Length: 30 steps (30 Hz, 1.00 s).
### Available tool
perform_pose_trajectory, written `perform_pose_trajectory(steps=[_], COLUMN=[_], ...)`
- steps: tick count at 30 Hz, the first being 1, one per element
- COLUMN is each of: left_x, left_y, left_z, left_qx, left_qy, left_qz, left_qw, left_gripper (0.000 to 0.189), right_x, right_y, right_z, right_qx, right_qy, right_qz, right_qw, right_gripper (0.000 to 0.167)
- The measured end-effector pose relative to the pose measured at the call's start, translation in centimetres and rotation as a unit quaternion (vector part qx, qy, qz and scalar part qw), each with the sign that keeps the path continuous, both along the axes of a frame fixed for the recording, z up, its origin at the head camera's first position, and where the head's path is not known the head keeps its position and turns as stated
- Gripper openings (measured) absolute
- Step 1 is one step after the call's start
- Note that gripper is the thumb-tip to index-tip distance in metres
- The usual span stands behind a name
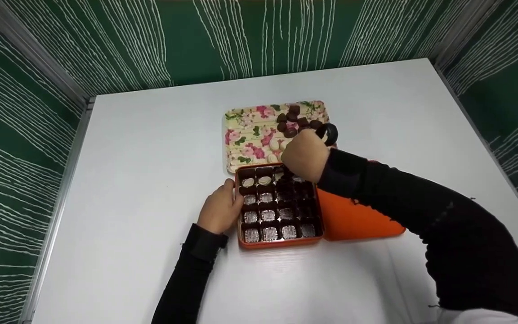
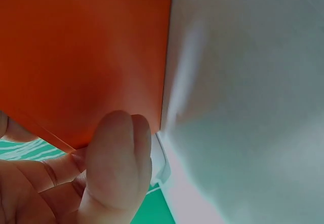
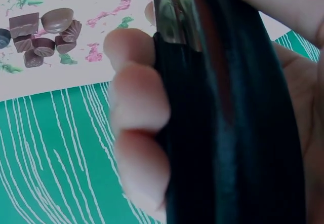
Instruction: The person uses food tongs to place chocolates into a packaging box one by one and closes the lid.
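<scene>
An orange box (image 1: 281,244) holds a dark divided liner. White chocolates (image 1: 265,180) sit in its back row; other visible compartments show only shiny bottoms. My left hand (image 1: 218,209) grips the box's left side, with thumb and fingers at its corner in the left wrist view. My right hand (image 1: 306,155) is wrapped around black-handled tongs (image 3: 228,107) above the back row. The tongs' tips point down near a pale piece in the third compartment; whether they pinch it cannot be made out. Behind the box lies a floral tray (image 1: 244,141) bearing dark chocolates (image 1: 291,117) and white ones.
An orange lid-like panel (image 1: 358,220) lies against the box's right side, partly under my right forearm. The white table (image 1: 142,180) carries all of this. Green walls with white streaks (image 1: 191,40) stand along its back and sides.
</scene>
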<state>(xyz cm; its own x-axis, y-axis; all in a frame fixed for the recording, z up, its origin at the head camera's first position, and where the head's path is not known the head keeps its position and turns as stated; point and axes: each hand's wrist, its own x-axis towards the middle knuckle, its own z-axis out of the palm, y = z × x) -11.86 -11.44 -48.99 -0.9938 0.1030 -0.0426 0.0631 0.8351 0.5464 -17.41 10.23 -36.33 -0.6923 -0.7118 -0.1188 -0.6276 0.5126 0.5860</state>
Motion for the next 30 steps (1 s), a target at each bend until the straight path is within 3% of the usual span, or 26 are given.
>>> perform_pose_trajectory(steps=[7,10,22,27,30], left_x=[0.0,0.1,0.0,0.0,0.0], left_y=[-0.1,0.0,0.0,0.0,-0.1], left_z=[0.0,0.0,-0.1,-0.2,-0.1], left_qx=[0.007,0.008,0.009,0.006,0.001], left_qy=[-0.011,-0.012,-0.008,-0.015,-0.018], left_qz=[0.0,-0.002,0.0,0.001,0.001], left_qw=[0.9999,0.9999,0.9999,0.9999,0.9998], left_gripper=[0.029,0.028,0.029,0.03,0.029], right_x=[-0.1,0.1,0.0,0.0,-0.4], right_y=[-2.1,-2.5,-2.1,-1.3,-0.5], right_z=[-0.7,-0.5,-0.2,0.9,2.0], right_qx=[0.105,0.127,0.096,0.058,0.025], right_qy=[-0.026,-0.029,-0.031,-0.028,-0.051], right_qz=[-0.026,-0.028,-0.04,-0.038,-0.036], right_qw=[0.9938,0.9911,0.9941,0.9972,0.9977], right_gripper=[0.05,0.048,0.049,0.051,0.053])
